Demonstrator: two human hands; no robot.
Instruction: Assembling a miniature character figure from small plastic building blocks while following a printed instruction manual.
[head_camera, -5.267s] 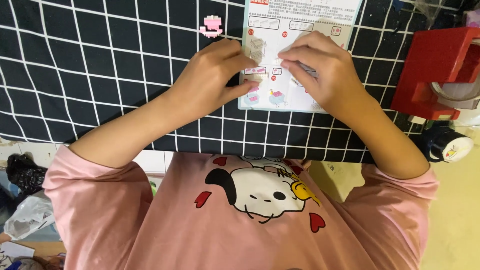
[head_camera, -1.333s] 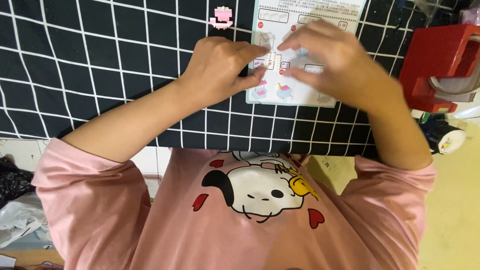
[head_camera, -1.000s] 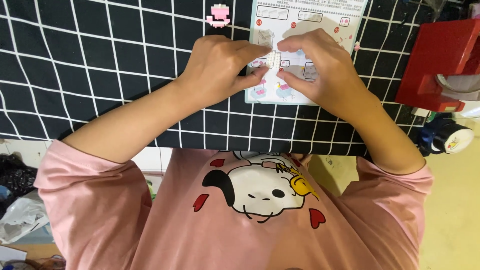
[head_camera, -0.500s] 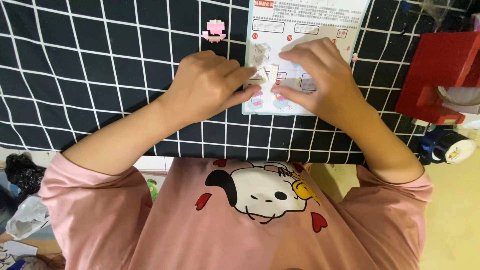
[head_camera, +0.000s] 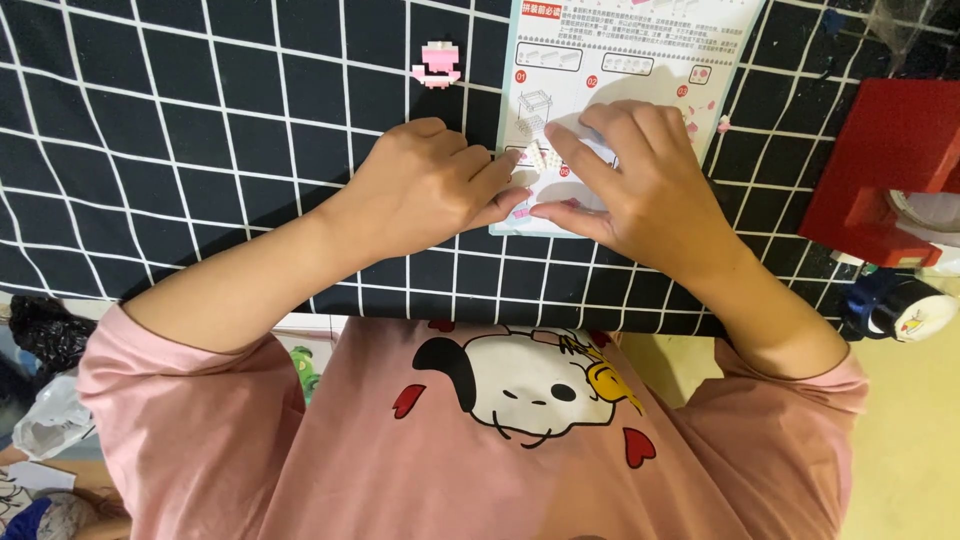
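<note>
both hands meet near the upper middle of the frame, over the lower part of an instruction sheet (head_camera: 640, 70) that lies on a tabletop covered with a black cloth with a white grid (head_camera: 180, 150). the left hand (head_camera: 430, 190) comes in from the lower left, its fingers curled and their tips pinched on a tiny white building piece (head_camera: 534, 158) at the sheet's left edge. the right hand (head_camera: 640, 180) comes in from the lower right, fingers bent, its fingertips touching the same little piece from the other side while the thumb presses near the sheet's lower edge. so the piece sits gripped between the two hands, just above the paper; its exact shape is too small to tell. a small pink and white block model (head_camera: 438, 64) stands alone on the cloth, above the left hand and just left of the sheet. at the right edge of the frame sits a red tape dispenser (head_camera: 880, 170), and below it a dark roll of tape (head_camera: 900, 305). the person's pink shirt with a cartoon dog print (head_camera: 520, 385) fills the bottom
</note>
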